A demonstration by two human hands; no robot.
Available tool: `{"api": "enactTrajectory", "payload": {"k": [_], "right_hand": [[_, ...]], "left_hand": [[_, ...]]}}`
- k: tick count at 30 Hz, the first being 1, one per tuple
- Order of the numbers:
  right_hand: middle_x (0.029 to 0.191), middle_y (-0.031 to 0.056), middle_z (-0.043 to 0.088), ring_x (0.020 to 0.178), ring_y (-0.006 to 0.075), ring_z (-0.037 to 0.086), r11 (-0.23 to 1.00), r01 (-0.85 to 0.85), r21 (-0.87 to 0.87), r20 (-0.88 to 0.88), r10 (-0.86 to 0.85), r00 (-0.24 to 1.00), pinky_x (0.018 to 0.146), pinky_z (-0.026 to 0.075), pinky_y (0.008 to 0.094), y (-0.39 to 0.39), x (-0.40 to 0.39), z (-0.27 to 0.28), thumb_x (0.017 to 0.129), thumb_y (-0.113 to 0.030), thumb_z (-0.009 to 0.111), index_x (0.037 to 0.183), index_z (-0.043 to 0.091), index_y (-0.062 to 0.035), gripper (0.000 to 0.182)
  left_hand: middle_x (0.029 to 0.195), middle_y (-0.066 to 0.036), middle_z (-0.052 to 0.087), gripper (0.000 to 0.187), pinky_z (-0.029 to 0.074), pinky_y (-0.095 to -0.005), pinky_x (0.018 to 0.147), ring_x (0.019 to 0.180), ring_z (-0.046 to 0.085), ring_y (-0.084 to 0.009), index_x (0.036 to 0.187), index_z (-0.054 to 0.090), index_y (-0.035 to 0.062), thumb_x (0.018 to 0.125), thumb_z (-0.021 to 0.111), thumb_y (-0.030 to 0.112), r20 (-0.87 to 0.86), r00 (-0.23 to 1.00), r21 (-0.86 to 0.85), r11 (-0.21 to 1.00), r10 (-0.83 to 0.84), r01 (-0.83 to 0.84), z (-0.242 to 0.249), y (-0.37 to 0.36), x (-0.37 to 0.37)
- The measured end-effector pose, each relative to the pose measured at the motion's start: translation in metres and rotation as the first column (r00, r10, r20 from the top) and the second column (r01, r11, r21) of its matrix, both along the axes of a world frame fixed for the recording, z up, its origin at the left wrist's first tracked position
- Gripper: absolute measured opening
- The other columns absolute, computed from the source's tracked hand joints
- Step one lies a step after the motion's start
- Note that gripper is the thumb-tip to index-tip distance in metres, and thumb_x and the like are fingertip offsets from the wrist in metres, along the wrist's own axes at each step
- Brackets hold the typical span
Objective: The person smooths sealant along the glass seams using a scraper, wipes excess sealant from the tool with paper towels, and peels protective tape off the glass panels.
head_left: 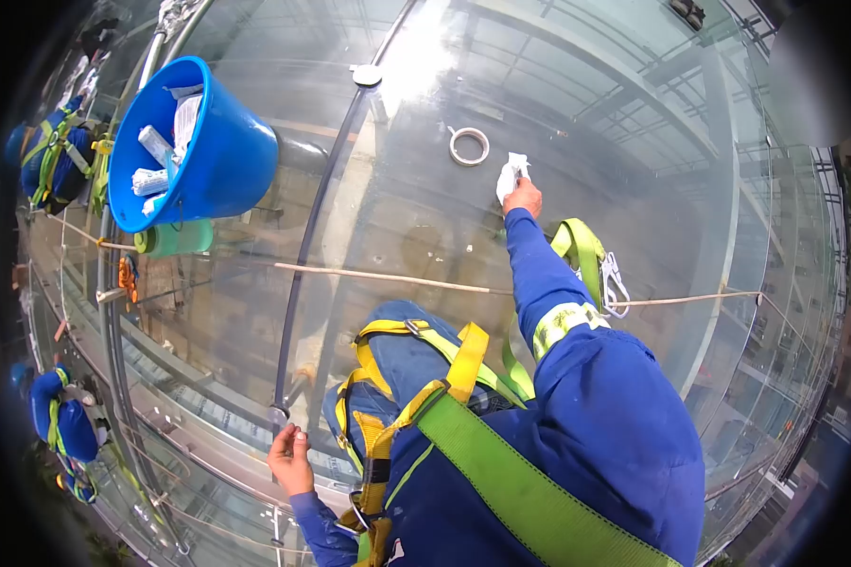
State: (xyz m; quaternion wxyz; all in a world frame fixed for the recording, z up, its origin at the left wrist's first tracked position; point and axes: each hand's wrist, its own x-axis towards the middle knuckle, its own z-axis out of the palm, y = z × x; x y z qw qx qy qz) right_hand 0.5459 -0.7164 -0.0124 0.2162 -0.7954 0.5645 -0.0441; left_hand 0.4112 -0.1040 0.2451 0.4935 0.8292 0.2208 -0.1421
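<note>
My right hand (522,199) is stretched forward over the glass panel (425,203), closed around a crumpled white cloth (512,173) pressed to the surface. Just left of the cloth, a roll of tape (469,146) lies flat on the glass. My left hand (291,460) is low and to the left, its thumb and fingers drawn together beside the lower end of a dark seam (303,255). Anything between those fingertips is too small to make out. A green strap with a metal hook (615,283) lies beside my right forearm.
A blue bucket (246,142) holding white rolls and packets stands at the upper left, with a green container (194,237) beside it. A rope (397,278) crosses the glass in front of me. Two other people in harnesses (57,156) (64,416) are at the far left.
</note>
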Motion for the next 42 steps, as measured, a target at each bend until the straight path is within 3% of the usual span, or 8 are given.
{"api": "enactTrajectory", "payload": {"k": [9,15,19,21,24,31,36,42], "right_hand": [[0.095,0.0129,0.073,0.092,0.0282,0.07,0.996,0.058,0.071,0.111,-0.066,0.992,0.088,0.053,0.0378,-0.024,-0.009,-0.009,0.07,-0.013,0.074,0.094,0.075,-0.0087,0.024],[0.075,0.0084,0.068,0.068,0.0191,0.063,0.998,-0.045,-0.04,0.419,0.057,0.906,0.07,0.051,0.0349,-0.016,-0.036,0.011,0.075,-0.014,0.075,0.089,0.07,-0.0015,0.02],[0.078,0.0048,0.067,0.069,0.0106,0.06,0.982,-0.188,0.012,0.455,0.162,0.876,0.066,0.05,0.0264,0.009,-0.049,0.035,0.079,-0.006,0.073,0.089,0.067,0.0023,0.014],[0.077,0.0041,0.066,0.07,0.0098,0.06,0.966,-0.254,0.038,0.447,0.211,0.869,0.066,0.05,0.0258,0.025,-0.047,0.059,0.079,-0.004,0.072,0.088,0.066,0.0025,0.013],[0.077,0.0031,0.066,0.071,0.009,0.06,0.948,-0.313,0.05,0.463,0.256,0.849,0.068,0.05,0.0249,0.031,-0.044,0.074,0.08,-0.001,0.071,0.087,0.064,0.0026,0.011],[0.077,0.006,0.067,0.069,0.0121,0.061,0.945,-0.327,0.026,0.485,0.274,0.831,0.065,0.05,0.0287,0.018,-0.026,0.091,0.08,-0.005,0.071,0.089,0.066,0.0019,0.013],[0.077,0.0061,0.067,0.069,0.0125,0.061,0.931,-0.365,0.009,0.537,0.303,0.787,0.065,0.05,0.0291,0.018,-0.014,0.091,0.08,-0.005,0.07,0.089,0.066,0.0016,0.012],[0.077,0.0004,0.063,0.068,0.0069,0.058,0.916,-0.399,-0.036,0.525,0.357,0.773,0.065,0.049,0.0234,0.018,-0.017,0.102,0.082,-0.002,0.07,0.089,0.064,0.001,0.01]], "left_hand": [[0.1,-0.01,0.07,0.027,0.052,-0.0263,0.081,0.089,0.065,-0.0127,0.112,0.066,-0.0044,0.086,0.07,0.004,0.21,0.976,-0.031,0.998,-0.051,0.059,0.026,-0.046,0.128],[0.096,-0.009,0.071,0.021,0.053,-0.0265,0.076,0.086,0.067,-0.0124,0.106,0.069,-0.0023,0.087,0.069,0.006,0.752,0.652,0.024,0.992,-0.102,0.127,0.064,-0.107,0.361],[0.11,-0.023,0.067,0.04,0.05,-0.0399,0.093,0.103,0.066,-0.0328,0.116,0.066,0.0018,0.081,0.071,0.021,0.467,0.668,0.692,0.71,-0.579,0.131,0.062,-0.153,0.511],[0.112,-0.024,0.066,0.044,0.047,-0.0428,0.097,0.106,0.063,-0.0382,0.119,0.064,0.0028,0.08,0.071,0.021,0.197,0.762,0.752,0.594,-0.617,0.286,0.038,-0.161,0.55],[0.109,-0.023,0.067,0.038,0.048,-0.0419,0.096,0.107,0.063,-0.0375,0.115,0.067,0.0033,0.079,0.069,0.016,0.041,0.832,0.703,0.607,-0.553,0.369,0.018,-0.16,0.559],[0.103,-0.022,0.069,0.029,0.05,-0.0404,0.093,0.1,0.066,-0.0346,0.107,0.072,0.0058,0.079,0.065,0.007,0.253,0.857,0.626,0.751,-0.448,0.208,0.018,-0.12,0.576],[0.085,-0.017,0.073,0.03,0.054,-0.0348,0.082,0.081,0.071,-0.0273,0.089,0.076,0.0032,0.071,0.082,0.027,0.434,0.874,0.516,0.855,-0.22,-0.041,0.038,-0.113,0.558],[0.081,-0.014,0.073,0.03,0.053,-0.0347,0.072,0.074,0.07,-0.0229,0.089,0.075,0.001,0.076,0.078,0.028,0.634,0.773,0.306,0.922,-0.011,-0.238,0.056,-0.097,0.556]]}}
